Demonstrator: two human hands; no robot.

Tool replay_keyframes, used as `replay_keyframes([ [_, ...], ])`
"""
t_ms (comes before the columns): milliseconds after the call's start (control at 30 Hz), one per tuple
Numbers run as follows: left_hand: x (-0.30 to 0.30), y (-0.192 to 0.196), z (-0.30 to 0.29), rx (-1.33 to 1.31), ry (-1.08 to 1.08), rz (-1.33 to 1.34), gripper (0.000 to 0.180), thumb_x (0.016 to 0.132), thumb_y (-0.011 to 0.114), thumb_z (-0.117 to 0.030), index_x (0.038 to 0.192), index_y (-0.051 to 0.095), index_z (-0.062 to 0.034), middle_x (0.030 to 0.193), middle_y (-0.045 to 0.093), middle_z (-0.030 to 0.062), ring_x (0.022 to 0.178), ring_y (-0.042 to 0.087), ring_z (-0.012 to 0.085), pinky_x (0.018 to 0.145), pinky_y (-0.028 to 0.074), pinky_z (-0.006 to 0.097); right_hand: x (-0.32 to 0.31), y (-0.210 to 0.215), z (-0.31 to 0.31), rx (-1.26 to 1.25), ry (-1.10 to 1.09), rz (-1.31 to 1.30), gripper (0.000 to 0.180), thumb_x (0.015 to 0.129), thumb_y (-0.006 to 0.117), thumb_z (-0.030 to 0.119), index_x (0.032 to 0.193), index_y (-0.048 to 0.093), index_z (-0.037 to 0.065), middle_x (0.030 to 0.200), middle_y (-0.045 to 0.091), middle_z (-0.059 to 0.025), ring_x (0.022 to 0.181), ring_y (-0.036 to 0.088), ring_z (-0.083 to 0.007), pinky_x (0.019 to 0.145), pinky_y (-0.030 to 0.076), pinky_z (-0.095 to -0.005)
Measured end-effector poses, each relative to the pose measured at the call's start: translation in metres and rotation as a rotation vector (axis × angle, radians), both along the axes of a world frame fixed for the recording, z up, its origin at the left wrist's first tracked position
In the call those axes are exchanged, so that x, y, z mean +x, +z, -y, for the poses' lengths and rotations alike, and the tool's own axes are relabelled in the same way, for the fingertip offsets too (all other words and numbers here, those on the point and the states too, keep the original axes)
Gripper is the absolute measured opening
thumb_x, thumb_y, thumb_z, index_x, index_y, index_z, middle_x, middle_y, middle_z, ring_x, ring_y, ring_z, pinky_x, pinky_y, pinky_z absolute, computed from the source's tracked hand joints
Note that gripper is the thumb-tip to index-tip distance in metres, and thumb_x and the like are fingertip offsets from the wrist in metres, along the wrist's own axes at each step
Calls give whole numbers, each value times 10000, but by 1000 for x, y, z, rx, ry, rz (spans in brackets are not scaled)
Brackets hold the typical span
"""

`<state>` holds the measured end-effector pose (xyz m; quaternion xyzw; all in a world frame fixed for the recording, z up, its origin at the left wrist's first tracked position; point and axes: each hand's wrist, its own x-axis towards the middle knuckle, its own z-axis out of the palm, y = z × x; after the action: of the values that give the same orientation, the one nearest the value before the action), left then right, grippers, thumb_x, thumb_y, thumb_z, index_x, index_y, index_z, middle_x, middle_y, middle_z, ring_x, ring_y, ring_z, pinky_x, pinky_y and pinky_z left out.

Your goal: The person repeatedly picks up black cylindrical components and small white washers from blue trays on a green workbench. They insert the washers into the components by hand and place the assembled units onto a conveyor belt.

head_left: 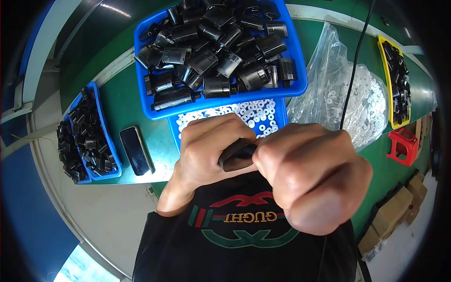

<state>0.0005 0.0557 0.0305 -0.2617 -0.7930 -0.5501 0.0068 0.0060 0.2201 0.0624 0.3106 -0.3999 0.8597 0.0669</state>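
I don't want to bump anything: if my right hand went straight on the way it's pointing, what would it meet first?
Probably the black, hollow, plastic-looking part in your left hand: your right hand points leftward at it. They may already touch; depth is unclear.

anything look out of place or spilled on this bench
Mildly: the phone lies aslant near the edge of the green table, an odd item beside a blue bin of parts. Nothing looks plainly spilled or damaged.

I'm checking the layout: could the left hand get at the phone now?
Probably, once free: the left hand grips a black part, but the phone lies uncovered with no obstacle between.
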Motion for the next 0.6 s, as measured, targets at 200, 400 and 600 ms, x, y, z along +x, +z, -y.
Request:
replay_keyframes([
  [200,-1,2,-2,-5,1,-31,276,605,846,-102,784,646,-37,679,591,66,567,587,221,490,437,319,-8,-5,7,-27,11,-75,157,687,537,-120,636,472,14,574,445,-53,466,339,-136,394,191,-273],
  [400,2,1,-4,-3,-21,-138,257,592,821,-60,756,626,-23,674,584,71,560,578,224,484,435,317,-18,-14,14,-45,60,-234,159,685,529,-149,651,481,-1,567,435,-58,464,334,-134,396,190,-276],
  [600,-9,-3,2,-77,-20,-84,270,589,826,-49,695,578,-26,656,552,74,556,548,222,498,421,332,-9,-19,4,25,-4,-40,193,737,585,-88,658,475,49,549,439,-45,474,360,-152,424,241,-286],
])
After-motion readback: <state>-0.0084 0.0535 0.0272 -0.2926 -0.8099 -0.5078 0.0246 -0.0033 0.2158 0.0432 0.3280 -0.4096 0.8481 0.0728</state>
